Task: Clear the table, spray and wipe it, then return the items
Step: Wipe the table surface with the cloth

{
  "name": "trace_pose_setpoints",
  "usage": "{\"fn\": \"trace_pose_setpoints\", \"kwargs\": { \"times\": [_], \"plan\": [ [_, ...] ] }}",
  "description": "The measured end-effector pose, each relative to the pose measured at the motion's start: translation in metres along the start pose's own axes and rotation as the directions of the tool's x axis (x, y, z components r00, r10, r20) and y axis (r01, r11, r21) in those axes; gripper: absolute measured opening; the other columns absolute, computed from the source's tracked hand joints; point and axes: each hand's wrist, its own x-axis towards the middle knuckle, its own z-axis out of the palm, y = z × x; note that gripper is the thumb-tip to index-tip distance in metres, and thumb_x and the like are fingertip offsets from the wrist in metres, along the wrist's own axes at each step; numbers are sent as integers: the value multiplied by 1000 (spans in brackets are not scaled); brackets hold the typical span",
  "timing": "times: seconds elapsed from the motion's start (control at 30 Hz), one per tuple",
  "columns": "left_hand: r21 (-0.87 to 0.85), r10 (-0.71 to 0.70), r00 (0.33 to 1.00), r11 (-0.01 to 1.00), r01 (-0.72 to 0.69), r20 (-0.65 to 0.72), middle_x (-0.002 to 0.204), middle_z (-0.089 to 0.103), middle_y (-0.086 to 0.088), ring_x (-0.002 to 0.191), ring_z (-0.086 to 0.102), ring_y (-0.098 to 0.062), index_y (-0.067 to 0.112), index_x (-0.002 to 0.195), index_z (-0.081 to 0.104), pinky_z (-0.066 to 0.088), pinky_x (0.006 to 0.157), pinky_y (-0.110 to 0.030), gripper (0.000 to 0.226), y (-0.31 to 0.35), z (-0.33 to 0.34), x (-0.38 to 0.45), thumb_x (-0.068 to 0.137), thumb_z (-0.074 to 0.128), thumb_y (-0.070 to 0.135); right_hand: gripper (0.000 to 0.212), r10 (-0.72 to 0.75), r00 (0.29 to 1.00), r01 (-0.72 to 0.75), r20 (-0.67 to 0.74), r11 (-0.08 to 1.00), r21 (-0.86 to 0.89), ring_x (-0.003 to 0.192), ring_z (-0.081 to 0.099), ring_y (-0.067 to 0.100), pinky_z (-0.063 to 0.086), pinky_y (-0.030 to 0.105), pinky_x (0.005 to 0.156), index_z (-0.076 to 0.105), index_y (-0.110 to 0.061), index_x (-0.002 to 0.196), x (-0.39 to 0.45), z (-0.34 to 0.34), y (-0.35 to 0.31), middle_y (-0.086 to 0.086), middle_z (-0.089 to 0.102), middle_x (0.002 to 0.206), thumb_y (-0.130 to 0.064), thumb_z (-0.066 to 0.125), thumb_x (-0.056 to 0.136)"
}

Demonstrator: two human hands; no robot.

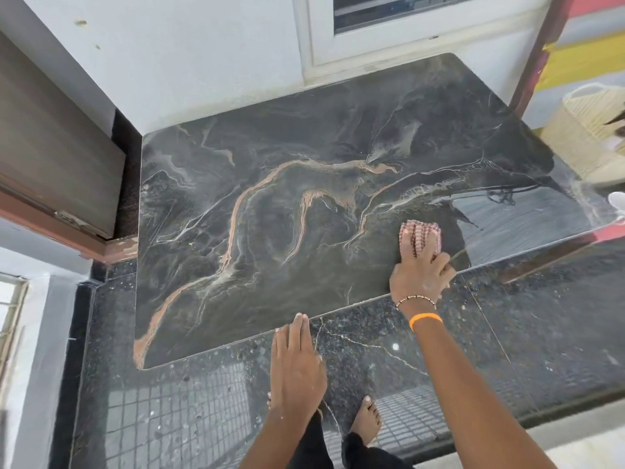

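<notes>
The table (270, 147) has a dark marble-patterned top with orange and white veins, and nothing stands on it. My right hand (421, 275) presses a folded red-and-white checked cloth (421, 233) flat on the top near its front right edge. My left hand (297, 360) is flat, its fingers together, with the fingertips resting on the table's front edge. It holds nothing.
White walls and a window frame (338, 55) close in the table at the back. A wooden door (57, 147) stands at the left. A cream woven basket (588, 130) sits at the far right. Dark speckled floor lies below, with my bare feet (367, 418) on it.
</notes>
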Motion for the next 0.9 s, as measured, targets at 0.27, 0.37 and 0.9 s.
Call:
{"fn": "trace_pose_setpoints", "kwargs": {
  "times": [0.27, 0.37, 0.9],
  "plan": [
    [-380, -205, 973, 896, 229, 103, 111, 55, -2, 86, 60, -24, 13, 109, 63, 51, 70, -40, 42, -33, 4, -31, 81, 44, -12, 66, -619, 773, 590, 139, 781, 204, 119, 31, 37, 26, 48, 97, 27, -33, 141, -86, 19, -112, 13, 10, 156, -9, 49, 83],
    [-444, -346, 923, 809, 385, 170, 87, 58, 0, 76, 59, -22, 9, 90, 67, 49, 65, -30, 30, -50, 13, -43, 79, 49, -12, 69, -806, 569, 753, 164, 591, 291, 122, 31, 38, 23, 49, 102, 32, -32, 140, -118, 24, -141, 12, 14, 156, -4, 50, 80],
    [-281, 84, 996, 956, -87, -22, 118, 52, 0, 112, 45, -17, 16, 121, 57, 35, 100, -28, 33, 4, 3, -7, 89, 50, 11, 74, -856, 415, 692, 310, 518, 503, 119, 34, 14, 11, 18, 89, 67, -44, 107, -11, -12, 2, -46, 29, 127, 14, 42, 68]
  ]
}}
